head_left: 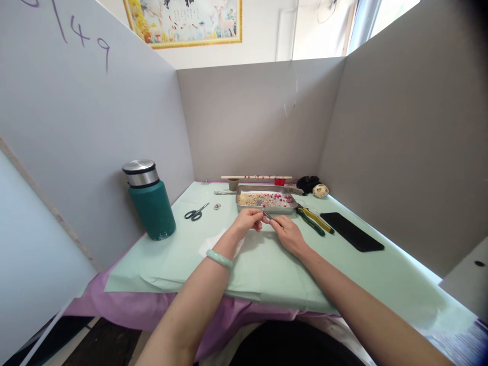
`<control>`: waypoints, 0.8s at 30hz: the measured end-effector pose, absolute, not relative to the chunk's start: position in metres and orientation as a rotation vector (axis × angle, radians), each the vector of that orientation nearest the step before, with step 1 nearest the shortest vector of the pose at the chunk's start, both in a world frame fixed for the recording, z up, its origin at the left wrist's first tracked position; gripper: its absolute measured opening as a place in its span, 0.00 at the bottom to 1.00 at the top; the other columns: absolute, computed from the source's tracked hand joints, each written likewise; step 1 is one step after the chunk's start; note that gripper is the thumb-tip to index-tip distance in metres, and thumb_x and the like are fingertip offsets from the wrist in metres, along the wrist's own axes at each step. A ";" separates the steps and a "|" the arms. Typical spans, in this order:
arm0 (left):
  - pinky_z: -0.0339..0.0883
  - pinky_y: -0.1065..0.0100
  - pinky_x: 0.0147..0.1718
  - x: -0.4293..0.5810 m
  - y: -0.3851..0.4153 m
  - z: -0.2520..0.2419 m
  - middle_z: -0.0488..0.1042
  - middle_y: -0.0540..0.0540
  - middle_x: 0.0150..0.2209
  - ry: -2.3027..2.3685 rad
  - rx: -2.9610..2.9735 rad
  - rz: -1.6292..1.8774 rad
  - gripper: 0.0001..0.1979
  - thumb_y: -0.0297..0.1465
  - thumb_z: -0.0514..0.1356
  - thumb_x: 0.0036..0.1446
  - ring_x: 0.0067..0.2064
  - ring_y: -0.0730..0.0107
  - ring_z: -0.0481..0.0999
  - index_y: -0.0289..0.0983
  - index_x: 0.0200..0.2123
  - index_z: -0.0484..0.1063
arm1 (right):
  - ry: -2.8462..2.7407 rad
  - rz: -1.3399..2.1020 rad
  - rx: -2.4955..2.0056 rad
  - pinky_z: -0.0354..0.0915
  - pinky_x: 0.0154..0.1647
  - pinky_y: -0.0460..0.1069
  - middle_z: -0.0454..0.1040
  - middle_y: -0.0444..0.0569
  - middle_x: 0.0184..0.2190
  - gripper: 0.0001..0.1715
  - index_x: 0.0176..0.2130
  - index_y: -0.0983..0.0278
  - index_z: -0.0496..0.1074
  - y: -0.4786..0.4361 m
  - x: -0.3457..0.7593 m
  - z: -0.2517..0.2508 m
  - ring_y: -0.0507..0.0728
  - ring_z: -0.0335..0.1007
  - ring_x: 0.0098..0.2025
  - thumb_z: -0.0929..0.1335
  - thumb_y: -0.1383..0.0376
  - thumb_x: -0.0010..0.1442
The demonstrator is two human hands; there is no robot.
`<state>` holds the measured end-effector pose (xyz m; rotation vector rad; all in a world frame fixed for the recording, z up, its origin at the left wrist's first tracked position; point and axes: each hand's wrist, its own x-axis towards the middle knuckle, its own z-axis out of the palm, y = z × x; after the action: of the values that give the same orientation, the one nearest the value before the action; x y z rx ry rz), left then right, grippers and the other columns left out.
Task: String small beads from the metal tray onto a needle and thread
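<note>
My left hand [248, 220] and my right hand [286, 233] meet over the pale green table cover [213, 259], just in front of a metal tray [267, 200] of small beads. Both hands have their fingers pinched together. Between them runs a thin dark tool or pin [268, 216]; what it is stays too small to name. A pale green bangle [219, 258] sits on my left wrist.
A teal flask [150, 200] stands at the left. Scissors [196, 213] lie left of the tray, pliers [314, 220] and a black phone [351, 232] to its right. A stick with beads [256, 177], small cups and a pale ball [321, 190] line the back partition.
</note>
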<state>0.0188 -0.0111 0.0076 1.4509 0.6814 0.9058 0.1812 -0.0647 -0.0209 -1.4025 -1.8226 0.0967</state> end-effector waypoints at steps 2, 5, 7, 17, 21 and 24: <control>0.63 0.73 0.19 0.019 -0.011 0.008 0.76 0.43 0.29 0.671 1.434 0.891 0.08 0.30 0.58 0.54 0.19 0.81 0.66 0.29 0.31 0.72 | -1.840 0.081 -1.417 0.66 0.43 0.54 0.73 0.47 0.37 0.14 0.38 0.66 0.71 -0.065 0.181 -0.022 0.53 0.70 0.39 0.62 0.59 0.64; 0.63 0.73 0.18 0.018 -0.012 0.008 0.76 0.42 0.30 0.670 1.415 0.879 0.07 0.29 0.59 0.54 0.18 0.81 0.66 0.29 0.32 0.72 | -1.857 0.066 -1.437 0.66 0.41 0.52 0.73 0.47 0.35 0.14 0.38 0.66 0.71 -0.065 0.182 -0.024 0.52 0.70 0.37 0.62 0.59 0.64; 0.63 0.73 0.18 0.018 -0.012 0.008 0.76 0.42 0.29 0.671 1.411 0.877 0.07 0.29 0.59 0.53 0.18 0.81 0.66 0.29 0.33 0.72 | -1.863 0.059 -1.448 0.66 0.40 0.52 0.73 0.46 0.35 0.14 0.37 0.66 0.71 -0.065 0.182 -0.024 0.52 0.70 0.36 0.62 0.59 0.64; 0.62 0.74 0.17 0.017 -0.014 0.010 0.76 0.43 0.28 0.687 1.435 0.874 0.07 0.28 0.59 0.53 0.17 0.81 0.65 0.29 0.33 0.73 | -1.893 0.027 -1.484 0.66 0.37 0.50 0.72 0.45 0.32 0.15 0.36 0.66 0.70 -0.068 0.181 -0.021 0.51 0.69 0.34 0.62 0.58 0.64; 0.62 0.74 0.17 0.017 -0.014 0.011 0.76 0.43 0.27 0.707 1.443 0.871 0.08 0.28 0.58 0.54 0.17 0.81 0.65 0.29 0.36 0.72 | -1.900 0.015 -1.501 0.66 0.36 0.50 0.72 0.45 0.31 0.15 0.35 0.66 0.70 -0.068 0.181 -0.022 0.51 0.69 0.33 0.62 0.58 0.64; 0.62 0.74 0.17 0.017 -0.014 0.011 0.76 0.43 0.28 0.716 1.459 0.868 0.08 0.27 0.56 0.54 0.17 0.81 0.65 0.28 0.36 0.72 | -1.903 0.003 -1.512 0.67 0.36 0.50 0.72 0.45 0.31 0.15 0.35 0.66 0.70 -0.068 0.181 -0.022 0.51 0.69 0.32 0.62 0.58 0.64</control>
<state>0.0169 -0.0144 0.0110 1.4585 0.7164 0.8676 0.1811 -0.0682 -0.0221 -1.5117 -1.9035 0.0031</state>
